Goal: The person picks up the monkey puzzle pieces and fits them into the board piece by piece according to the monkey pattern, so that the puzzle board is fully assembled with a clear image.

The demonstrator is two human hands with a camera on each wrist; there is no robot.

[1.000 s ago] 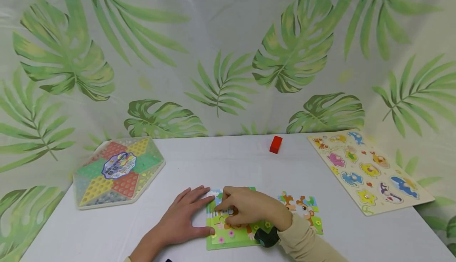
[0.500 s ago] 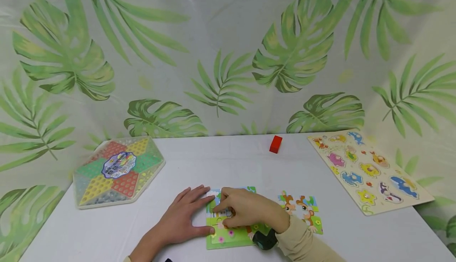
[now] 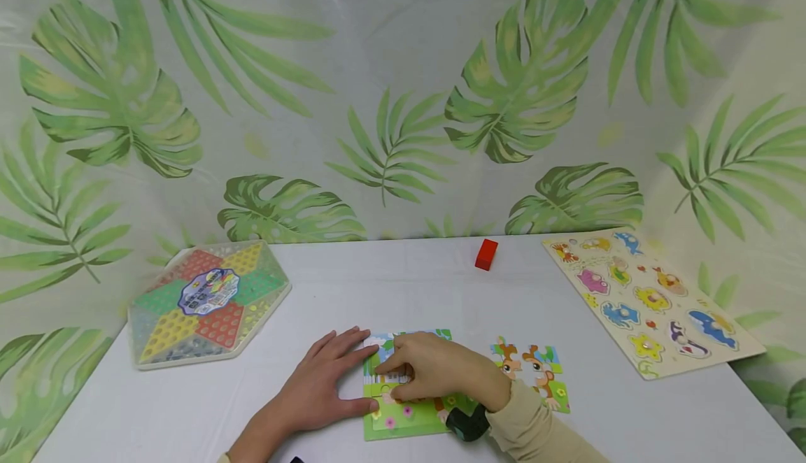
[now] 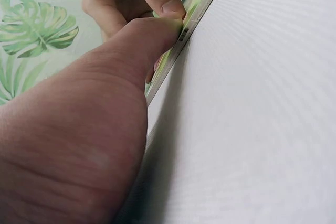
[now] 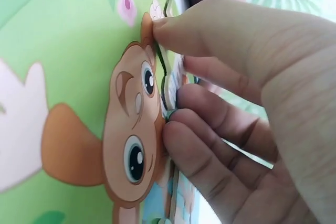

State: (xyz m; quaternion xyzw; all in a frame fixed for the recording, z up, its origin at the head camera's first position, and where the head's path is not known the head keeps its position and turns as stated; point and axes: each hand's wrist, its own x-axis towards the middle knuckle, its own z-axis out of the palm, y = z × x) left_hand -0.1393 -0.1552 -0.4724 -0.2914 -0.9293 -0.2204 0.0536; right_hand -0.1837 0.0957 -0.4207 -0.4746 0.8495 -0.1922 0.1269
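A green picture puzzle (image 3: 403, 433) with a cartoon monkey lies in front of me. My left hand (image 3: 324, 382) rests at its left side, fingers spread and fairly straight, the thumb at the lower left edge. Over the puzzle's middle, my right hand (image 3: 434, 368) is bent down with curled fingers. Its thumb and index finger pinch a puzzle piece (image 5: 171, 90) close over the board; the hand covers much of the picture. The right wrist view shows the thumb at a seam beside the monkey's face (image 5: 128, 129). Right fingertips appear near my left thumb (image 4: 163, 38) in the left wrist view.
Joined monkey puzzle pieces (image 3: 543, 379) lie just right of the board. A red block (image 3: 486, 254) sits at the back. At left is a hexagonal checkers box (image 3: 210, 305); at right, a knobbed sea-animal puzzle board (image 3: 686, 372). A leaf-print cloth (image 3: 403, 99) hangs behind.
My right hand has shifted slightly left over the puzzle, thumb and index finger staying at the piece. My left hand stays in place at the board's edge.
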